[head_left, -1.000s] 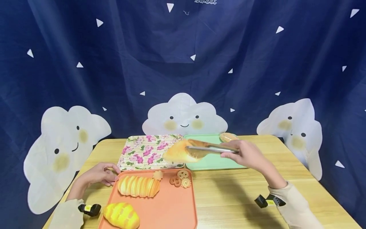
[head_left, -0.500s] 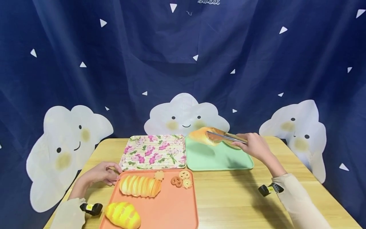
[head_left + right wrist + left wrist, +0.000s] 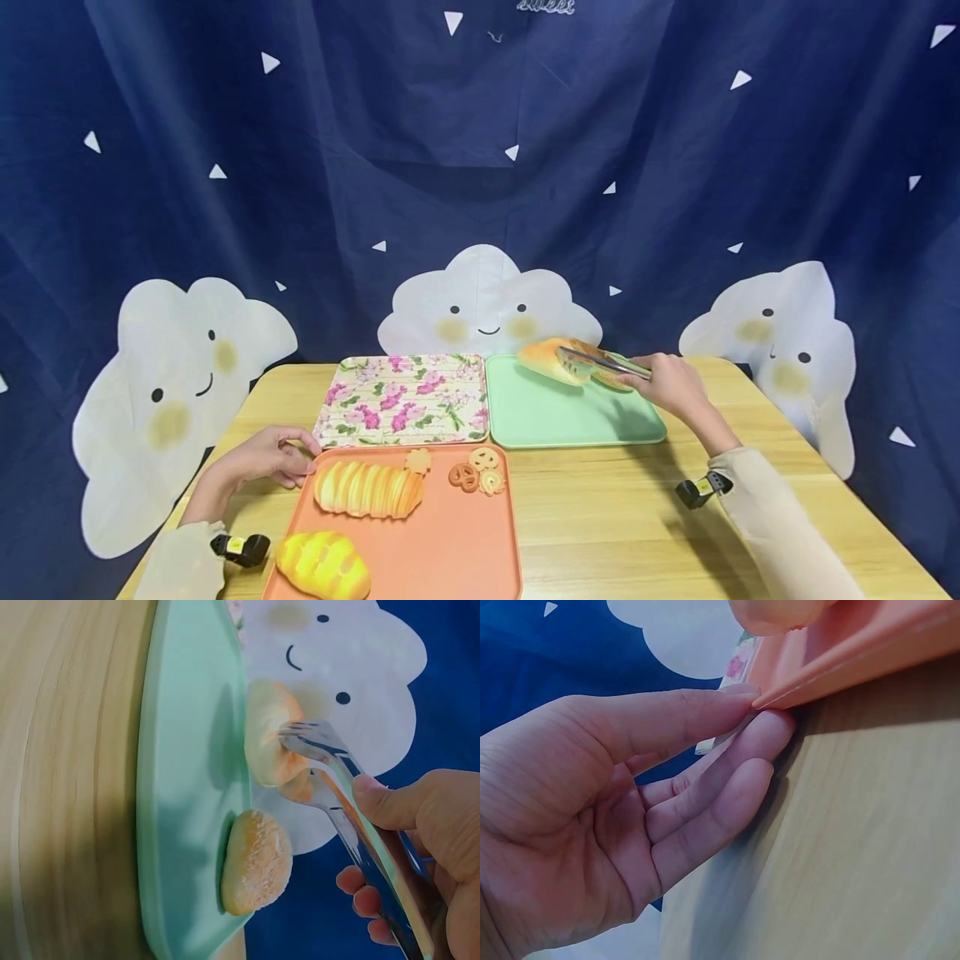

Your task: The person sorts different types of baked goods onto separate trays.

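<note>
My right hand (image 3: 671, 387) grips a pair of metal tongs (image 3: 349, 791). Between the tong tips is a golden bread roll (image 3: 264, 735), close over the back of the green tray (image 3: 577, 417). A crumb-topped bun (image 3: 259, 862) lies on that tray, partly hidden behind the tongs in the head view. My left hand (image 3: 262, 457) pinches the near-left orange tray (image 3: 450, 550) at its far left corner, thumb on the rim and fingers under it. On the orange tray lie a sliced loaf (image 3: 367, 490) and a yellow scored bread (image 3: 324, 567).
Several small cookies (image 3: 487, 481) sit in the orange tray's far right corner, and a flower-shaped cookie (image 3: 417, 460) lies by the loaf. A floral tray (image 3: 405, 400) stands left of the green one. Behind the wooden table (image 3: 592, 517) hangs a dark blue curtain (image 3: 480, 200).
My right hand has carried the bread roll in the tongs rightward and back, from above the floral tray's edge to over the green tray, lowering it slightly lately. The left hand stays at the corner.
</note>
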`<control>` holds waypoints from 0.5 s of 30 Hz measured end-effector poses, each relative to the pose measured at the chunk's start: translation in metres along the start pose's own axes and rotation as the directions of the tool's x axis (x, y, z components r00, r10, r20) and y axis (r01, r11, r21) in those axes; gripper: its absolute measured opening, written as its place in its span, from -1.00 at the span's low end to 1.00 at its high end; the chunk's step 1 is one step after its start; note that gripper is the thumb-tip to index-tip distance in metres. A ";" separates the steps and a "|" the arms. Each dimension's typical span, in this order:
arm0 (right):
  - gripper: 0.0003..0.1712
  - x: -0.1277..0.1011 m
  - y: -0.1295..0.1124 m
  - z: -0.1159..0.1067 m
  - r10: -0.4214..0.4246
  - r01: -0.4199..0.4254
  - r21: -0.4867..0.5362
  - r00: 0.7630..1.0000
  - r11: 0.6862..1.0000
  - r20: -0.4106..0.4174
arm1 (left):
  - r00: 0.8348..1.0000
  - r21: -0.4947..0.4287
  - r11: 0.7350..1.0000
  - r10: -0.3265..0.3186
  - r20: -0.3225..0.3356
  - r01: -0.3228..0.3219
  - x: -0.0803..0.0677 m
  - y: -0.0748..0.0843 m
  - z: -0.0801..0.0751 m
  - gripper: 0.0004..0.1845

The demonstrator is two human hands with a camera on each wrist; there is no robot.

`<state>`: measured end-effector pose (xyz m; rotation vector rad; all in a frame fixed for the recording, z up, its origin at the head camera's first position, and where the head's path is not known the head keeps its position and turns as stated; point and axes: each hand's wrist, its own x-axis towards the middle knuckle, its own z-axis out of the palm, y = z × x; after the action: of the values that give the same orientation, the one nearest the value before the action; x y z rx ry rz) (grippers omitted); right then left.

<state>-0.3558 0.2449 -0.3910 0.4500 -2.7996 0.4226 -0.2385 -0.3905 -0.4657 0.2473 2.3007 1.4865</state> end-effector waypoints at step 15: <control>-0.50 0.001 0.011 0.014 0.002 -0.003 0.010 0.999 1.000 0.050 | 1.000 0.007 1.000 0.000 -0.017 0.000 -0.001 0.001 0.000 -0.66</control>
<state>-0.3633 0.2507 -0.4060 0.4656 -2.8479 0.4314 -0.2380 -0.3902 -0.4647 0.2377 2.3194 1.4865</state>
